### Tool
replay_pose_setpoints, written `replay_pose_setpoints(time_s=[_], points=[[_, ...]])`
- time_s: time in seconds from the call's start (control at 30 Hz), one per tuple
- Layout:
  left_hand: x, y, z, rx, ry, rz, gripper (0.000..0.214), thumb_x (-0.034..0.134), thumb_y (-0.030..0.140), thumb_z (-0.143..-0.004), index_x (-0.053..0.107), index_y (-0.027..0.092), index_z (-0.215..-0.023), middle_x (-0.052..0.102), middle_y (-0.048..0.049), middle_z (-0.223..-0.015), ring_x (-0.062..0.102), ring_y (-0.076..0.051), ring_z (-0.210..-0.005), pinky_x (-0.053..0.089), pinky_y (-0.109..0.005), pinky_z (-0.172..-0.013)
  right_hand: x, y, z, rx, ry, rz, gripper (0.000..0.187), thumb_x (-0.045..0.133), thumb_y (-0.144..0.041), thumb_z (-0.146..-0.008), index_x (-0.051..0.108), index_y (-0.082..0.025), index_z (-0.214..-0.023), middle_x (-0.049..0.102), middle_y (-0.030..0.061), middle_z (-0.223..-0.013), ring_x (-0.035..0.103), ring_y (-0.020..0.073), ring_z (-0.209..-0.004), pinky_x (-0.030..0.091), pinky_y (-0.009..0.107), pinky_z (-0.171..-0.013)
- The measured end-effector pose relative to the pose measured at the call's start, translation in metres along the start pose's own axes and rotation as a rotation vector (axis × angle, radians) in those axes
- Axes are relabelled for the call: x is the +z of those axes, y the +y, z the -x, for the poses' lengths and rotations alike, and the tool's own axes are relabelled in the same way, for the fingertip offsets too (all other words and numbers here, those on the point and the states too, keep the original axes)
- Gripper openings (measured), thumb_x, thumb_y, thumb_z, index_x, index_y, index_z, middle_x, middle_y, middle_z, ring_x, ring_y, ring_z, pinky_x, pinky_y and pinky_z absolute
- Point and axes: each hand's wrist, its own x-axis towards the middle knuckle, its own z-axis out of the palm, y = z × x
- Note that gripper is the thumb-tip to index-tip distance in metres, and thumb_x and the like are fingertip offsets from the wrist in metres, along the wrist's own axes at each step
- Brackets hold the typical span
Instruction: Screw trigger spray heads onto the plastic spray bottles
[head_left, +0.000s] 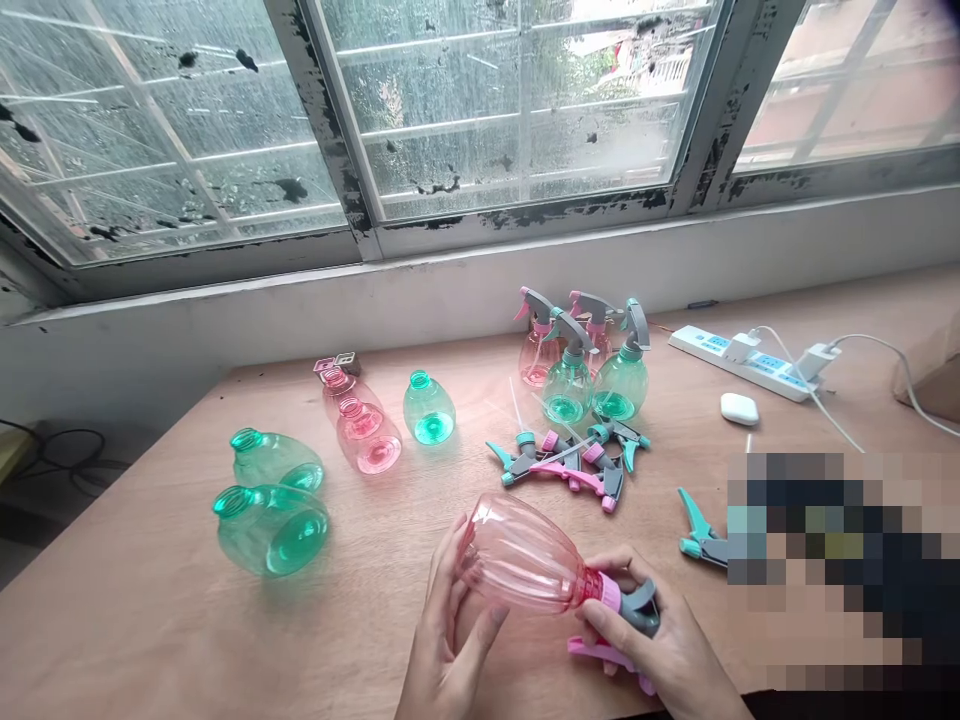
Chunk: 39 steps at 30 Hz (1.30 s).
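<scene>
A clear pink spray bottle [517, 555] lies tilted on its side between my hands, just above the front of the table. My left hand [450, 630] cups its broad base, fingers behind and thumb along the near side. Around the pink collar and grey trigger head [637, 605] my right hand [652, 630] is closed, with the pink trigger [604, 652] hanging below. The head sits on the bottle's neck; how tightly, I cannot tell. Beyond my hands lies a pile of loose spray heads [574, 465] in grey, pink and teal.
Headless green bottles [274, 530] lie at left; pink ones [369, 437] and another green bottle [429, 408] stand nearby. Several bottles with heads [568, 385] stand by the wall. A power strip [742, 362], white case [739, 409] and teal-grey spray head [701, 530] are at right, beside a pixelated area.
</scene>
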Motion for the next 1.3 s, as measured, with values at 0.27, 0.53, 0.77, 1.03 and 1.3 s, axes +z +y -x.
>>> replay_pose_setpoints(time_s=[0.27,0.53,0.77,1.03,1.3], points=[[0.004,0.005,0.001,-0.011,0.033,-0.022,0.065,0.078,0.046,-0.093,0.057,0.034,-0.153,0.052,-0.0072,-0.167,0.047,-0.038,-0.153,0.039,-0.05,-0.126,0.0,0.0,0.0,0.002,-0.001,0.003,0.051,0.098,-0.056,-0.07,0.074,-0.019,-0.097,0.071,-0.0061,-0.076,0.062,0.0086,-0.048,0.071,0.037,-0.063],[0.006,0.014,0.002,-0.056,0.012,0.058,0.07,0.082,0.047,-0.09,0.055,0.034,-0.153,0.056,-0.008,-0.163,0.047,-0.036,-0.153,0.036,-0.05,-0.128,-0.005,0.008,-0.001,-0.013,-0.088,0.022,0.043,0.096,-0.05,-0.076,0.076,-0.019,-0.099,0.072,-0.0048,-0.081,0.06,0.0078,-0.055,0.07,0.037,-0.071],[-0.003,0.004,-0.002,-0.045,-0.036,0.071,0.068,0.084,0.037,-0.09,0.056,0.039,-0.152,0.043,-0.0032,-0.173,0.042,-0.035,-0.157,0.037,-0.048,-0.128,-0.004,0.005,-0.001,-0.003,-0.046,0.009,0.047,0.097,-0.054,-0.073,0.075,-0.02,-0.098,0.071,-0.0065,-0.073,0.059,0.0082,-0.05,0.07,0.036,-0.065],[0.002,0.0,-0.002,-0.013,0.031,0.032,0.067,0.086,0.038,-0.087,0.06,0.038,-0.148,0.051,-0.0047,-0.168,0.051,-0.037,-0.151,0.041,-0.049,-0.126,-0.002,0.004,0.0,0.01,-0.02,0.022,0.051,0.098,-0.056,-0.069,0.075,-0.02,-0.097,0.068,-0.0069,-0.069,0.06,0.0099,-0.048,0.07,0.038,-0.063],[0.011,0.006,0.006,-0.006,0.066,-0.005,0.078,0.088,0.046,-0.082,0.054,0.035,-0.152,0.057,-0.0075,-0.162,0.046,-0.036,-0.153,0.032,-0.048,-0.13,-0.001,0.005,0.0,-0.005,-0.062,0.028,0.047,0.097,-0.053,-0.072,0.076,-0.018,-0.096,0.073,-0.003,-0.081,0.059,0.0087,-0.055,0.07,0.036,-0.067]])
